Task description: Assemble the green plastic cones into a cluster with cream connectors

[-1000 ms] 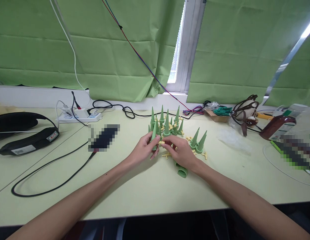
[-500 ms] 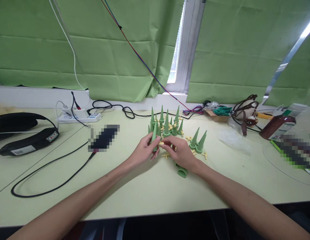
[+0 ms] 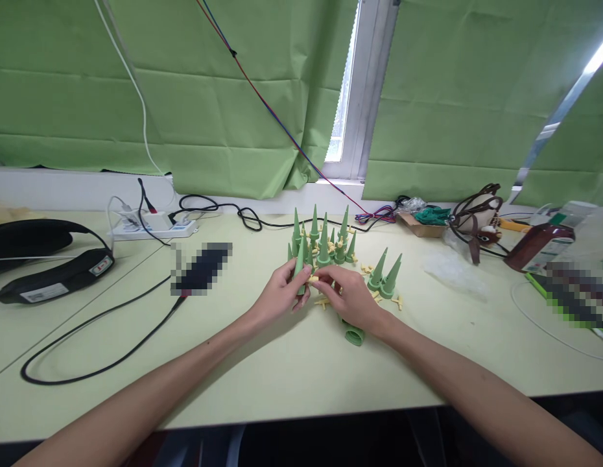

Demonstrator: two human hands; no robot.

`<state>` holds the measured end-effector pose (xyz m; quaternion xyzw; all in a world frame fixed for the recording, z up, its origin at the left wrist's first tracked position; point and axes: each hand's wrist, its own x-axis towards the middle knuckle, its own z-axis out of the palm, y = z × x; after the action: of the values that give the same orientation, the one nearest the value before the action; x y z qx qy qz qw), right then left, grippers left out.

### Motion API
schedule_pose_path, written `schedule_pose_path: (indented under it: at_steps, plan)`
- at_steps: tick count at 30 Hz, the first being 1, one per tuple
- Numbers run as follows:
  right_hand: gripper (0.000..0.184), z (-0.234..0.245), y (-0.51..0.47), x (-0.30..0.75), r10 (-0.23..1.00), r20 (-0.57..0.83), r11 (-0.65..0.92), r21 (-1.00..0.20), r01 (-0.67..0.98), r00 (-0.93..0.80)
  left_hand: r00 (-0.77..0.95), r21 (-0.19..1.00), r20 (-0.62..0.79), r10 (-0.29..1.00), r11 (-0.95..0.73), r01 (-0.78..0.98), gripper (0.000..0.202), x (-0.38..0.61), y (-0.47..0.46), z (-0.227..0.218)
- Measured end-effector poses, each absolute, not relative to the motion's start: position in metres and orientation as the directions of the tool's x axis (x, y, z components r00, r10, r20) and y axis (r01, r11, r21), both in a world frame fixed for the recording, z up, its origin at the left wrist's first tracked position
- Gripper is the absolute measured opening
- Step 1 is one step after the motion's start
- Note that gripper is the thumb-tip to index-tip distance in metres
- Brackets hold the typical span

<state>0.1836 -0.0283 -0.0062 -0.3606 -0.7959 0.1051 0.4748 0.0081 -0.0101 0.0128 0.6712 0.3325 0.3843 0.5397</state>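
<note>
My left hand [image 3: 278,296] is closed round an upright green cone spike [image 3: 300,264] at the middle of the table. My right hand [image 3: 351,298] pinches a small yellow connector [image 3: 314,279] against the side of that cone. Just behind stands a cluster of several upright green cones [image 3: 322,241] with yellow pieces among them. Two more cones [image 3: 385,274] stand to the right. One green cone [image 3: 353,332] lies flat under my right wrist. Loose yellow connectors [image 3: 323,302] lie between my hands.
A power strip [image 3: 153,226] with cables and a black cable [image 3: 102,318] run across the left of the pale table [image 3: 292,370]. A black device [image 3: 43,259] lies far left. Bags, a small box [image 3: 421,224] and a dark red bottle [image 3: 537,246] sit at the right. Green curtains hang behind.
</note>
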Motion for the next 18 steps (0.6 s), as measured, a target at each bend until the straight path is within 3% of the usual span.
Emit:
schedule_pose_path:
  at_steps: [18]
  plan:
    - [0.008,-0.0059,-0.0303,0.1828,0.606,0.752,0.758,-0.449,0.473,-0.258,0.491,0.974,-0.078,0.868,0.172,-0.149,0.03,0.0129,-0.0148,0.02]
